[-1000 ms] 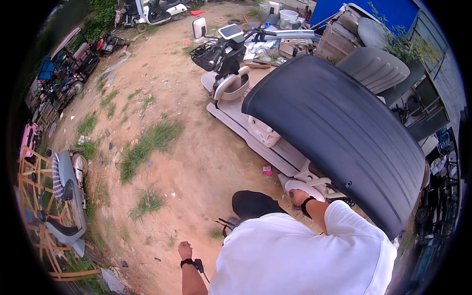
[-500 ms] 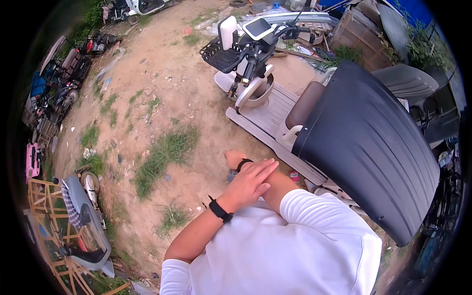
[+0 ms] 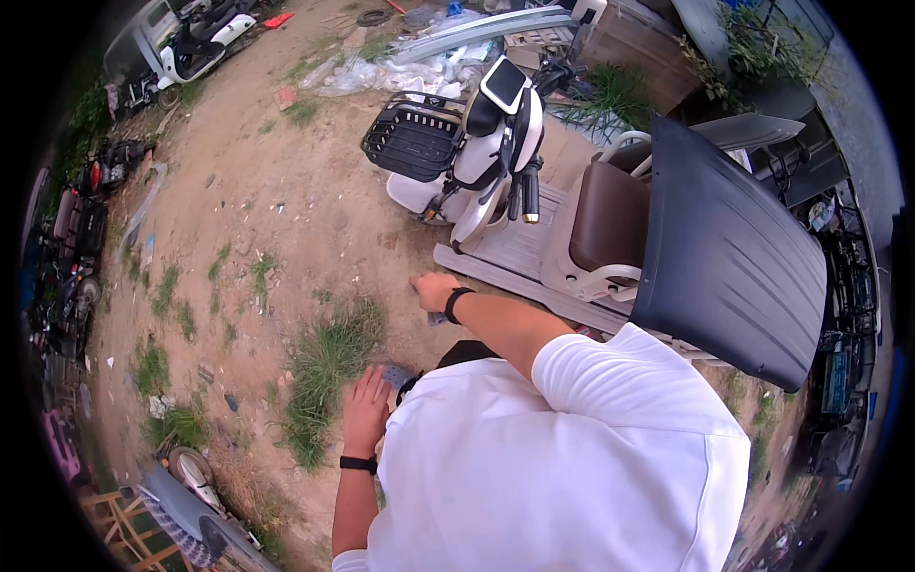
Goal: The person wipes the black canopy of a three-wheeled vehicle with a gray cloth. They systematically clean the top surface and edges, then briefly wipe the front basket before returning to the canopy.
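My right arm stretches forward across my body. My right hand (image 3: 436, 291) is closed, its fingers curled and the palm side turned away, and nothing sticks out of it. A dark band (image 3: 456, 304) circles that wrist, and a small grey thing (image 3: 437, 318) lies just below it in the picture. My left hand (image 3: 365, 410) is open, its straight fingers reaching forward beside a grey shoe-like thing (image 3: 396, 376). A black wristband (image 3: 358, 464) is on it. Nearest to my right hand stands a white scooter (image 3: 500, 250) with a ridged footboard.
The scooter carries a black basket (image 3: 412, 138), a brown seat (image 3: 610, 221) and a dark ribbed cover (image 3: 739, 253). Grass tufts (image 3: 329, 372) grow from the dirt ground (image 3: 286, 210). Other vehicles stand left, including a white scooter (image 3: 202, 50). Plastic sheeting (image 3: 357, 74) and planks lie behind.
My left hand has come off my right forearm and moved left and down to my side. My right arm reaches further forward and left. The view has shifted, showing more of the scooter's seat.
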The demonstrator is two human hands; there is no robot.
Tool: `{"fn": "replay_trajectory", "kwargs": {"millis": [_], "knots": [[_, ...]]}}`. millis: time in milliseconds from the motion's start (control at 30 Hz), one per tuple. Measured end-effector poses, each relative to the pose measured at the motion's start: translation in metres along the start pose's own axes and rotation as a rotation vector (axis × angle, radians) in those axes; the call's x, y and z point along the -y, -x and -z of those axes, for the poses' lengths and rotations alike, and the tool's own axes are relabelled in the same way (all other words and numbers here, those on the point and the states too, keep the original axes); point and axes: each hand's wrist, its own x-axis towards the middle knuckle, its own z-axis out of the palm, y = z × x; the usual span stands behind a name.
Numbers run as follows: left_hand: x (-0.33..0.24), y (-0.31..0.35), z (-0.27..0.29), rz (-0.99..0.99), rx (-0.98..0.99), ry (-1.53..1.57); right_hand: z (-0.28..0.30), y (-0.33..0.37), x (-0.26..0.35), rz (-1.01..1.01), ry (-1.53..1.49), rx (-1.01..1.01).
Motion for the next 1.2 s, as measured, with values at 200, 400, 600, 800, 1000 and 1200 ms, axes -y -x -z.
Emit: {"fn": "replay_trajectory", "kwargs": {"millis": [200,400,600,800,1000,1200], "knots": [[0.145,0.109,-0.068,0.769,-0.009,0.420,-0.014,0.052,-0.120,-0.601,-0.053,0.010],[0.279,0.035,-0.046,0.838,0.070,0.471,-0.072,0.074,-0.138,-0.953,-0.247,0.174],[0.422,-0.124,-0.030,0.801,0.055,0.571,-0.065,-0.056,-0.100,-0.853,-0.433,0.059],[0.527,-0.248,0.019,0.866,0.150,0.775,0.137,-0.228,-0.017,-0.265,-0.337,-0.290],[0.605,-0.295,0.030,1.207,0.268,0.891,0.267,-0.330,-0.004,-0.120,-0.402,-0.737],[0.651,-0.346,0.040,1.065,0.647,0.693,0.284,-0.438,-0.067,-0.687,-0.641,-0.817]]}}
